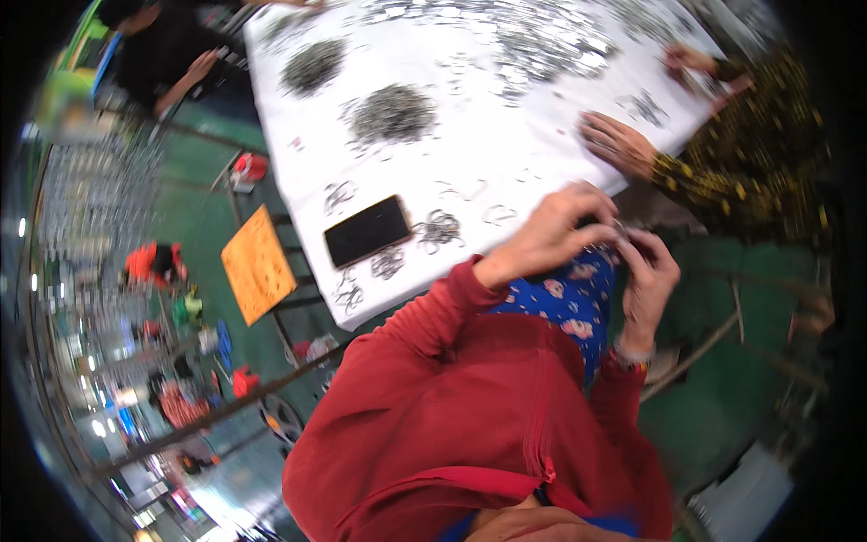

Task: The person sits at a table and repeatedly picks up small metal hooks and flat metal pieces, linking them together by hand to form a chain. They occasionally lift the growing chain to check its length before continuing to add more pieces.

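My left hand (564, 224) and my right hand (648, 275) meet fingertip to fingertip just off the near edge of the white-covered table (307, 172). Both are closed in a pinch around something small, mostly hidden by the fingers and too blurred to name. Below them, blue cloth with a pink-and-white pattern (564, 303) covers my lap. To the left of my left hand lies a small heap of thin, dark, curved metal pieces (440, 230), with a few loose ones nearby. A black-screened phone (368, 232) rests beside that heap, with more small heaps around it.
Two larger grey piles (393, 115) and a wide spread of shiny pieces (551, 54) cover the far table. At the right, a co-worker's hand (619, 144) rests on the cloth; another person (181, 63) is at the far left. A wooden stool (258, 265) stands left of the table.
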Demonstrator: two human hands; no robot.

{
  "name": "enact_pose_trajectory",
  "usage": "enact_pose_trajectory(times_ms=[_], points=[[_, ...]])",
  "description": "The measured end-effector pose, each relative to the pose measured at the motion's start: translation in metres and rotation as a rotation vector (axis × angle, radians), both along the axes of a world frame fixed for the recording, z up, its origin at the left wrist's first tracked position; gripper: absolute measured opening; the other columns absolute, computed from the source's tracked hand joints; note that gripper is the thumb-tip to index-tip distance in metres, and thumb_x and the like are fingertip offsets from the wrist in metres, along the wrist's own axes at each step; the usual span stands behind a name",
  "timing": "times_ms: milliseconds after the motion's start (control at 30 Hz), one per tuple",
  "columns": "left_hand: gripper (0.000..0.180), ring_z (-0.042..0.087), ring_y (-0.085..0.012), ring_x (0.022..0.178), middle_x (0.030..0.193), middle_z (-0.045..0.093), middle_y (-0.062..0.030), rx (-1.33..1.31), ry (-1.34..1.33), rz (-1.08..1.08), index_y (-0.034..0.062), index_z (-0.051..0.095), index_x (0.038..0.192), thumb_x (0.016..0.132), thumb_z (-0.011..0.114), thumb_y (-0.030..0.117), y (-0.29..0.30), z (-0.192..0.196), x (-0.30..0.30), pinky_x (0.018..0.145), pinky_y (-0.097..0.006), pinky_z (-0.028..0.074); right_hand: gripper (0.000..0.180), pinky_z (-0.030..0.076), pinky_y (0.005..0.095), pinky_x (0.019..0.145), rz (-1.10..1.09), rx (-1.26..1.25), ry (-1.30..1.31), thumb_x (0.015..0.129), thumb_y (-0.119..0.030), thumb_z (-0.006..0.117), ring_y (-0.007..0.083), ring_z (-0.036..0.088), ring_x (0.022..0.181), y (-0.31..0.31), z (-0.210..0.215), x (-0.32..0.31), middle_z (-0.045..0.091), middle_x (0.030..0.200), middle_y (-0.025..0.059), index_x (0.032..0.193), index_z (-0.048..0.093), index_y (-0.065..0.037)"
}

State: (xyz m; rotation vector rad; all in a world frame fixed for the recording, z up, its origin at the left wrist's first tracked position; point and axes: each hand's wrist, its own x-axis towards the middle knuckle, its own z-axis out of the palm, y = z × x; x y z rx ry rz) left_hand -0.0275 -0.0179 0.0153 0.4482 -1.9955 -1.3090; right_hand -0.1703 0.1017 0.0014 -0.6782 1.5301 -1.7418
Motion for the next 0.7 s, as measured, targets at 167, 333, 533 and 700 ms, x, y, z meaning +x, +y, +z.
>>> enact_pose_trajectory(times_ms=[167,333,533,700], points=[[0.014,0.067,-0.0267,0.071,0.078,0.068,-0.0138,-0.107,-0.261,0.301,0.0026,0.065,0.089,0.084,0.068,0.016,-0.043,-0.019,0.053,0.067,-0.035,0.052,0.015,0.049,0.0238,0.065,0.039,-0.063,-0.020,0.080,0.012,0.063,0.0131,0.060,0.073,-0.001,-0.006,-0.005,0.065,0.088,0.0096,0.094,0.064,0.007],[0.022,0.066,-0.0292,0.090,0.091,0.069,-0.0149,-0.110,-0.667,0.515,0.0037,0.067,0.097,0.081,0.071,0.020,-0.129,-0.058,0.128,0.075,-0.039,0.052,0.015,0.048,0.0238,0.063,0.107,-0.072,0.067,0.079,0.014,0.063,0.0122,0.058,0.071,0.001,-0.002,-0.015,0.062,0.088,0.0084,0.092,0.065,0.006],[0.101,0.030,-0.0534,0.128,0.145,0.026,-0.0277,-0.137,-1.086,0.660,0.0322,0.035,0.143,0.058,0.086,0.049,-0.210,-0.054,0.164,0.096,-0.068,0.037,0.013,0.048,0.0238,0.063,0.131,-0.058,0.122,0.079,0.011,0.065,0.0133,0.058,0.073,-0.002,0.014,-0.019,0.062,0.090,0.0087,0.091,0.065,0.005],[0.058,0.052,-0.0444,0.111,0.122,0.048,-0.0251,-0.197,-1.101,0.499,0.0227,0.057,0.124,0.070,0.077,0.028,-0.222,-0.050,0.154,0.094,-0.048,0.047,0.013,0.048,0.0241,0.062,0.098,-0.051,0.108,0.079,0.012,0.064,0.0126,0.058,0.072,-0.001,0.015,-0.019,0.062,0.090,0.0091,0.090,0.064,0.005]])
